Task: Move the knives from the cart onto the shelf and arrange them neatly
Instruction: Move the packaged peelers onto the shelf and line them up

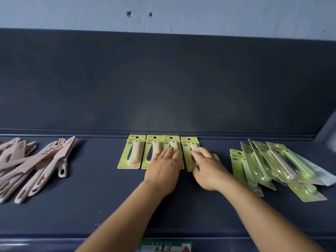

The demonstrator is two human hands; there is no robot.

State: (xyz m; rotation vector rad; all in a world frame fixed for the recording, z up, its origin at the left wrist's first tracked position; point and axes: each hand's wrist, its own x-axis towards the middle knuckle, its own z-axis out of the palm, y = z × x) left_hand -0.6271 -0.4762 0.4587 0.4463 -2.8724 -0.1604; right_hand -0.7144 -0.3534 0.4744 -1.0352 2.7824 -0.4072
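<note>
Head view: shelf [101,188] is a dark, flat board with a dark back panel behind it and a pale wall above. Four carded knives lie side by side along the far edge at centre, cards upright toward the back panel. The first carded knife [131,151] is at the left end, fully visible, with a cream handle under a clear blister on a yellow-green card. The second carded knife [152,148] and third carded knife [171,142] are just beside it, cards touching or nearly touching. The left hand [163,171] lies flat, fingers straight and released, pressing on the lower parts of these two cards. The fourth carded knife [190,153] sits at the right end of the row, slightly apart and lower. The right hand [209,170] rests on it with fingers extended over the blister; no clenched grasp is visible. At the right, a loose pile of green carded knives [276,166] lies overlapped and tilted. At the left, a heap of pink sheathed knives [36,164] lies unsorted. A label [166,247] shows at the near edge.
</note>
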